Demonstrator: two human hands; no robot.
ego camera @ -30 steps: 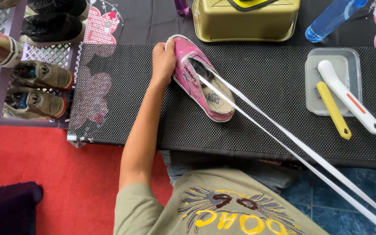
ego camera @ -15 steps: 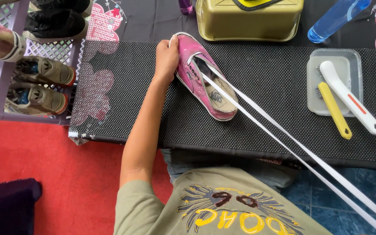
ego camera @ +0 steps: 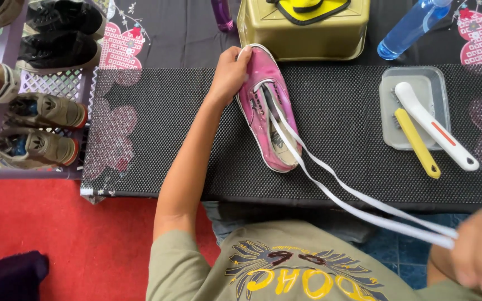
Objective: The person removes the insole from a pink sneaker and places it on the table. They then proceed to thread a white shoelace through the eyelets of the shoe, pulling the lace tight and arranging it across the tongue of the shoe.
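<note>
A pink slip-on style shoe (ego camera: 268, 111) with white trim lies on a black mesh mat (ego camera: 341, 122). My left hand (ego camera: 229, 73) grips its toe end and holds it down. Two long white laces (ego camera: 358, 195) run from the shoe's eyelets toward the lower right. My right hand (ego camera: 481, 251) is at the lower right corner, closed on the ends of both laces and pulling them taut.
A clear tray (ego camera: 389, 120) with a white brush (ego camera: 436, 127) and a yellow brush (ego camera: 418, 144) sits at right. A gold basin (ego camera: 302, 36), a blue bottle (ego camera: 414, 28) and a purple bottle (ego camera: 222, 14) stand behind. A shoe rack (ego camera: 34, 89) holds several shoes at left.
My right hand has come into view at the lower right with the lace ends. The shoe has turned to lie more upright on the mat. My left hand stays on the toe.
</note>
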